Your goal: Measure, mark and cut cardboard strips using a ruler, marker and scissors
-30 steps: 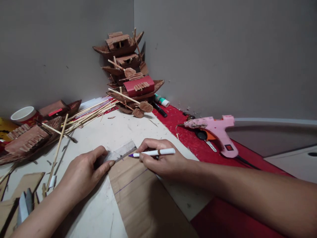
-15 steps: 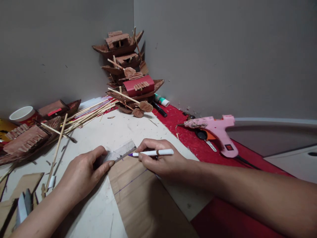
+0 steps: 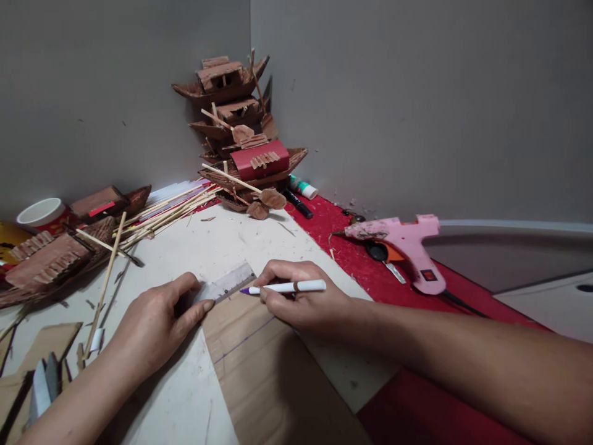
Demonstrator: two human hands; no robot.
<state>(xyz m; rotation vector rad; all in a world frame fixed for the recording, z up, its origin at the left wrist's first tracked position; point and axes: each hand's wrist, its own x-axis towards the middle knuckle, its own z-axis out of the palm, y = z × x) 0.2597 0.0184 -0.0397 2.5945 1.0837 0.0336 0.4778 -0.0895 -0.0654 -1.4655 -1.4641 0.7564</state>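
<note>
A brown cardboard sheet (image 3: 259, 364) with purple pen lines lies on a white board. Across its far edge rests a clear ruler (image 3: 231, 279), its left end gripped between the thumb and fingers of my left hand (image 3: 160, 318). My right hand (image 3: 301, 293) is closed around a white pen (image 3: 311, 285) with a brown band. The pen's purple tip is at the ruler's near edge, over the cardboard; whether it touches is too small to tell.
Model boats (image 3: 266, 162) are stacked at the back, with sticks (image 3: 171, 213) beside them. More boats (image 3: 55, 262) and grey scissors (image 3: 42, 383) lie left. A pink glue gun (image 3: 407, 241) rests on the red surface (image 3: 319, 228) at right.
My right hand and the pen have shifted very slightly to the right. My left hand and the ruler look the same.
</note>
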